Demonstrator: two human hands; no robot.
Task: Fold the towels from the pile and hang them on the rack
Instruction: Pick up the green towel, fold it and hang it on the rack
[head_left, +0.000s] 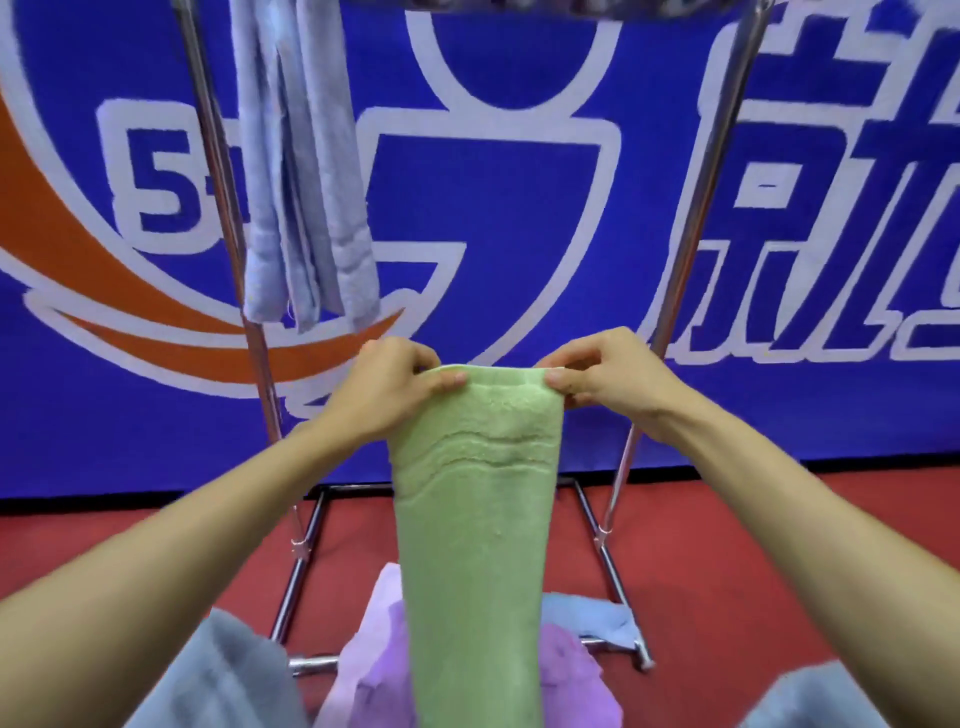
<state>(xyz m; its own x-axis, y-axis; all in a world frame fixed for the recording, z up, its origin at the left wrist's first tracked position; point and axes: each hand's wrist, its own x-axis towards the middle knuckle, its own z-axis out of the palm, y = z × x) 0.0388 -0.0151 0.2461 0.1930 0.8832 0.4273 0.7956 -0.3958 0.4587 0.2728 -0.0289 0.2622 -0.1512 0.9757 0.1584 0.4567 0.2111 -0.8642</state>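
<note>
A light green towel (475, 519) hangs lengthwise in front of me, folded into a narrow strip. My left hand (389, 384) pinches its top left corner and my right hand (608, 371) pinches its top right corner, both at chest height before the rack. The metal rack (691, 218) stands just beyond my hands, its top bar cut off by the frame's upper edge. A blue-grey towel (306, 171) hangs from the rack at the left. Below the green towel lies the pile: a purple towel (566, 670) and a blue towel (592, 618).
The rack's base bars (306, 665) rest on a red floor (779, 545). A big blue banner (493, 208) with white and orange lettering fills the background. Grey cloth (223, 675) shows at the bottom left and bottom right corners.
</note>
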